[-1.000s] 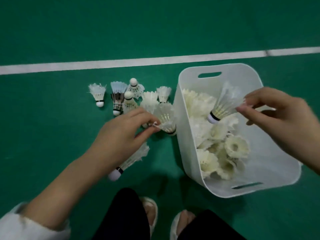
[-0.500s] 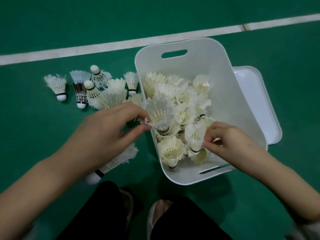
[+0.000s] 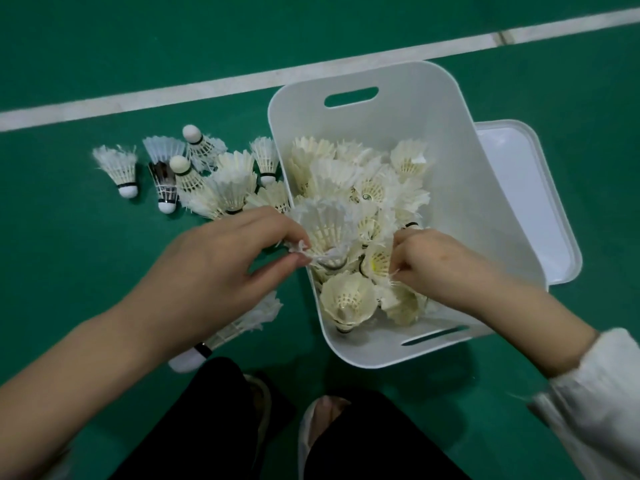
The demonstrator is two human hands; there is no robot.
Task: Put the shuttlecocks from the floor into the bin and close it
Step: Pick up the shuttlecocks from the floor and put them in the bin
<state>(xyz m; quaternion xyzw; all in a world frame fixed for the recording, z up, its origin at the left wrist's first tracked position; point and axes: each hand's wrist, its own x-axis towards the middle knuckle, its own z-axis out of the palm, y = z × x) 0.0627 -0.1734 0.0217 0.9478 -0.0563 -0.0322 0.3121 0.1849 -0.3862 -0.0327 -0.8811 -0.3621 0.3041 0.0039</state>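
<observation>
A white bin (image 3: 460, 188) stands open on the green floor, holding several shuttlecocks. My left hand (image 3: 221, 268) pinches the feathers of a white shuttlecock (image 3: 325, 230) over the bin's left rim. My right hand (image 3: 440, 268) is inside the bin, its fingers closed on the feathers of a shuttlecock (image 3: 377, 265) that rests among the others. Several more shuttlecocks (image 3: 221, 181) lie on the floor left of the bin. Another shuttlecock (image 3: 228, 330) lies partly hidden under my left forearm.
The bin's white lid (image 3: 533, 206) lies flat on the floor against the bin's right side. A white court line (image 3: 207, 88) runs across behind the bin. My knees and shoes (image 3: 318, 420) are at the bottom middle.
My right hand came down from above the bin and set its shuttlecock among those inside. My left hand lifted a shuttlecock from the floor pile to the bin's rim. The camera shifted.
</observation>
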